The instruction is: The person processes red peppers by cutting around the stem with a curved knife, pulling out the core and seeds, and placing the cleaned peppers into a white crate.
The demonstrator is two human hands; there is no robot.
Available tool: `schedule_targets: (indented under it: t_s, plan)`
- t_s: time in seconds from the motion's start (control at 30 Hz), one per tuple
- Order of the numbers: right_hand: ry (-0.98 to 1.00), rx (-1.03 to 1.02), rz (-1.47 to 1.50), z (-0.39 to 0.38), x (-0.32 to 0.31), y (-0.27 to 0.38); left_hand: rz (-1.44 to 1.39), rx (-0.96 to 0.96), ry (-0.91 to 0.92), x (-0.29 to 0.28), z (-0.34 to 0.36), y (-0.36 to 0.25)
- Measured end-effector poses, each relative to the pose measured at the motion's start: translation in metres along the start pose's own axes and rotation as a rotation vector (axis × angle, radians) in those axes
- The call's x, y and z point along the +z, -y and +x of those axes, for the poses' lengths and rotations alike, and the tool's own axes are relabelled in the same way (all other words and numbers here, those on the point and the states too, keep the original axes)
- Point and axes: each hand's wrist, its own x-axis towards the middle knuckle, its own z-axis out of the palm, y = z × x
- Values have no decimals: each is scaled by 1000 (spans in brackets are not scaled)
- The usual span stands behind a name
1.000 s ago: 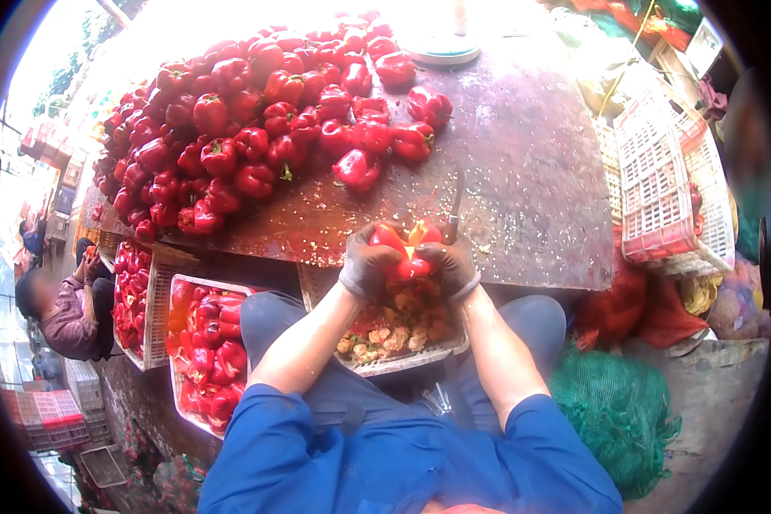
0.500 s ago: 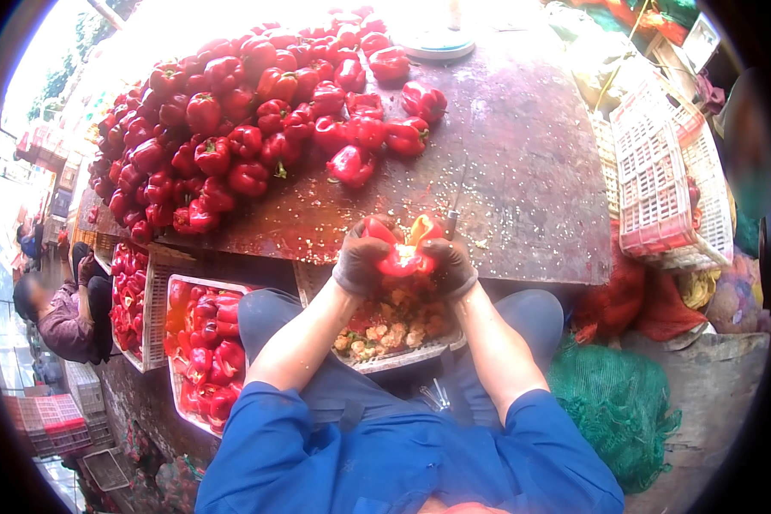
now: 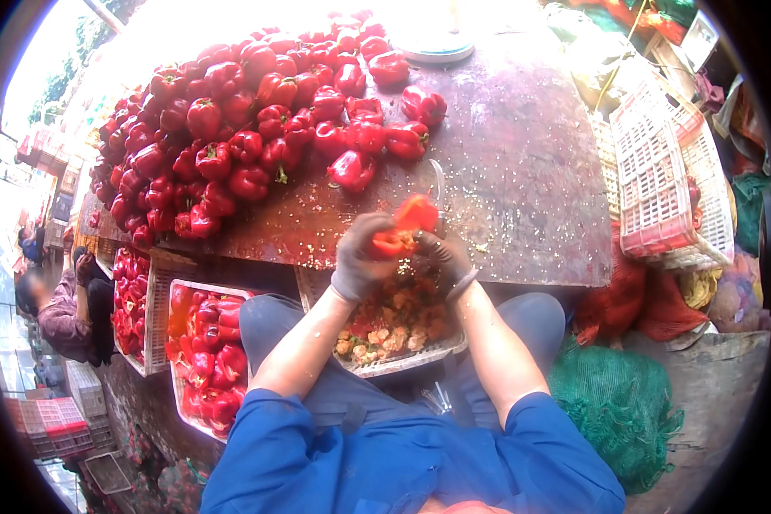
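In dark gloves, my left hand (image 3: 360, 253) is closed on an opened red bell pepper (image 3: 403, 223), lifted at its left side. My right hand (image 3: 444, 261) has its fingers curled at the pepper's right, touching the cut inside. Behind them a knife blade (image 3: 438, 184) shows near the table edge, its handle hidden. Below both hands, between my knees, a crate (image 3: 364, 364) holds pale pepper cores and red scraps. A big heap of whole red peppers (image 3: 204, 120) lies on the stained, seed-strewn table (image 3: 514, 171), to the left of and beyond my hands.
Crates of cut red peppers (image 3: 206, 351) stand at my left, with a crouching co-worker (image 3: 64, 313) beyond. A round pale object (image 3: 433, 50) sits at the table's far side. Right are plastic crates (image 3: 655, 176), red sacks (image 3: 660, 308) and a green mesh bag (image 3: 612, 411).
The pepper, held in both hands and spread open earlier, is now turned and tilted with its upper half raised to the right. My left hand has risen slightly; my right fingers have shifted onto the inside.
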Motion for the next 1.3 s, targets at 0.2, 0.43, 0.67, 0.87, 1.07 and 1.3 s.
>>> schedule_targets:
  t_s: [0.2,0.43,0.67,0.87,1.07,1.3]
  plan:
    - [-61,5,234,2,-15,-6,190,80,119,19,-2,-15]
    - [-32,-297,-545,17,-3,-2,-161,-484,199,7,-8,2]
    - [137,-221,-529,-9,16,8,-356,-771,94,5,-12,20]
    - [172,-248,-264,-17,38,9,-741,-880,-191,7,-21,32]
    - [215,-196,-90,-11,34,-3,-715,-889,-285,7,-21,29]
    - [315,-263,-170,-6,27,9,-732,-835,-290,-2,-15,14]
